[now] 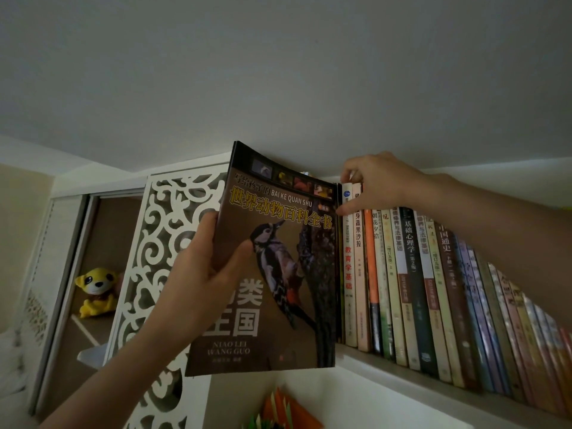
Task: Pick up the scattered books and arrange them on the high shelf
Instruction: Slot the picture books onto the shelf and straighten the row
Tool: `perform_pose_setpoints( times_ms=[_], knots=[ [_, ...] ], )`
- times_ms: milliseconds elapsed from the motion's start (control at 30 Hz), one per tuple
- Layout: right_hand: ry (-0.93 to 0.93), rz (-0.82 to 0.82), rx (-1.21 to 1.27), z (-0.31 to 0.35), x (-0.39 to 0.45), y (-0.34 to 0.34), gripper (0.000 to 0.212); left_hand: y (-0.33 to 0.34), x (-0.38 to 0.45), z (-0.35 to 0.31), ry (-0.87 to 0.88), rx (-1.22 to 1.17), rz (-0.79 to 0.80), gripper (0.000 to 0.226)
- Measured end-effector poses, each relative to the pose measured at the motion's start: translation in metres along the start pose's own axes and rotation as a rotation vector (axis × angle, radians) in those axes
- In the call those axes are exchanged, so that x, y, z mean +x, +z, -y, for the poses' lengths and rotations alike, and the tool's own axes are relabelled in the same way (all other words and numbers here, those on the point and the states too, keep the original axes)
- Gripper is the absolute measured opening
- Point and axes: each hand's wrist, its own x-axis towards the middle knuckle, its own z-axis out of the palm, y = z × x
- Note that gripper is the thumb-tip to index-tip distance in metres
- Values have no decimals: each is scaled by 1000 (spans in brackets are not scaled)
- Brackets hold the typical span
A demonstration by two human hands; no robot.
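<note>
A large brown bird book [278,274] with a woodpecker on its cover stands upright at the left end of the high shelf [387,371]. My left hand [207,267] grips its outer left edge, thumb on the cover. A long row of upright books [433,289] fills the shelf to the right. My right hand [371,184] reaches over the top of the leftmost books in that row, fingers curled over their upper edges and thumb against a spine, right beside the bird book's inner edge.
The ceiling lies just above the book tops. A white carved lattice panel [161,258] stands left of the shelf. Behind it a yellow plush toy [96,292] sits in a brown cabinet recess. Orange and green paper items [284,410] show below the shelf.
</note>
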Motion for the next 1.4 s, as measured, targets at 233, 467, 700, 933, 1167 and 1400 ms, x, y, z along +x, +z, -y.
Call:
perform_pose_setpoints(
  times_ms=[233,467,700,933,1167,1400],
  knots=[
    [-15,168,4,-4,8,-9,42,-5,11,-3,13,67,40,16],
    [-8,202,14,-7,9,-11,34,-8,37,-9,-30,159,116,26],
    [-16,182,28,-11,9,-6,27,-15,49,-18,23,398,121,21],
    [-46,170,24,-14,7,-7,42,-31,53,-23,95,343,254,24],
    [-36,164,-10,-12,6,-10,40,-7,50,-7,0,304,139,36],
    [-60,88,-67,-6,11,-2,40,-13,33,7,-21,139,227,61]
  ],
)
